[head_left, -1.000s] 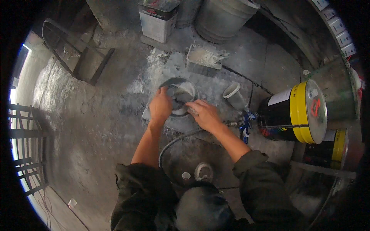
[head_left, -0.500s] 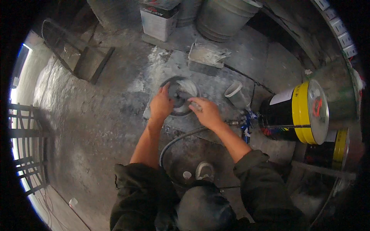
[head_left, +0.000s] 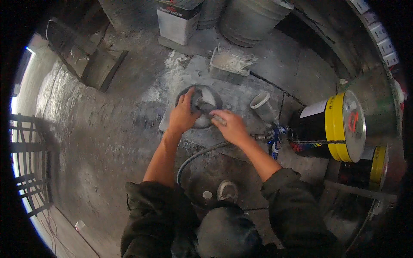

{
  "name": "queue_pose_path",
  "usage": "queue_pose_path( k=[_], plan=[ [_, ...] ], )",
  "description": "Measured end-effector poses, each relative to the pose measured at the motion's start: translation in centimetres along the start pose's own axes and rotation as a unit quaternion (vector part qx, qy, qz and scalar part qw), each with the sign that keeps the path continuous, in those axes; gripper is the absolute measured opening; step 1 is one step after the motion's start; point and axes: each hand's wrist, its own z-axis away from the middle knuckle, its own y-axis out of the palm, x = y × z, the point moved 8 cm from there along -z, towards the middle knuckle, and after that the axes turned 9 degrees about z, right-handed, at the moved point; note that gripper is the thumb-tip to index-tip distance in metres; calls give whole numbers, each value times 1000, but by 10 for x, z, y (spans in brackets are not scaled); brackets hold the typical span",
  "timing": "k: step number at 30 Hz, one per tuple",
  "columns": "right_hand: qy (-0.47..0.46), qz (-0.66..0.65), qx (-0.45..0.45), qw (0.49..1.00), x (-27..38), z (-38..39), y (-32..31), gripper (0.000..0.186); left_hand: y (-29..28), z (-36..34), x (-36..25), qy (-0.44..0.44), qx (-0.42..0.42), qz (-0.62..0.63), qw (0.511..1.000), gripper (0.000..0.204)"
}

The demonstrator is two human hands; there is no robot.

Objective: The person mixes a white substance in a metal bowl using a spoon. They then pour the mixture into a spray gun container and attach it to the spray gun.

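A round grey basin [head_left: 220, 103] with whitish powder or paste in it sits on a dusty slab [head_left: 165, 122] on the floor. My left hand [head_left: 184, 114] reaches over its left side, fingers closed on a dark grey rounded piece [head_left: 196, 95] inside it. At the basin's right edge, my right hand [head_left: 232, 127] is closed around a slim grey tool with a wide end [head_left: 208, 108]. That end touches or lies close to the rounded piece. What kind of tool it is cannot be made out.
A white-rimmed cup [head_left: 260, 100] and a blue spray gun [head_left: 275, 139] with a grey hose [head_left: 193, 157] lie to the right, beside a black and yellow drum [head_left: 335, 127]. Beyond the basin stand a powder-filled box [head_left: 230, 64], a square tin [head_left: 173, 26] and a bucket [head_left: 251, 19].
The dark rounded piece is now tilted up in my left hand, showing more white in the basin. My right hand's tool has come closer against it.
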Motion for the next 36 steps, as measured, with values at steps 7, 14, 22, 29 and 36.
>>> queue_pose_path(
  k=[7,14,22,29,36],
  plan=[
    [176,-308,107,929,-15,-8,17,24,-18,0,21,-64,-38,33,997,83],
    [-36,51,-20,998,19,-8,-6,23,-14,-1,4,-32,-15,-2,999,69],
    [117,-180,62,975,-8,-8,9,23,-17,-5,40,-160,-16,97,982,66],
    [46,35,56,997,19,-6,-4,22,-11,-6,23,-1,-47,89,995,69],
    [162,-357,42,919,-8,-20,-6,21,-2,0,24,-78,35,133,987,86]
  ],
)
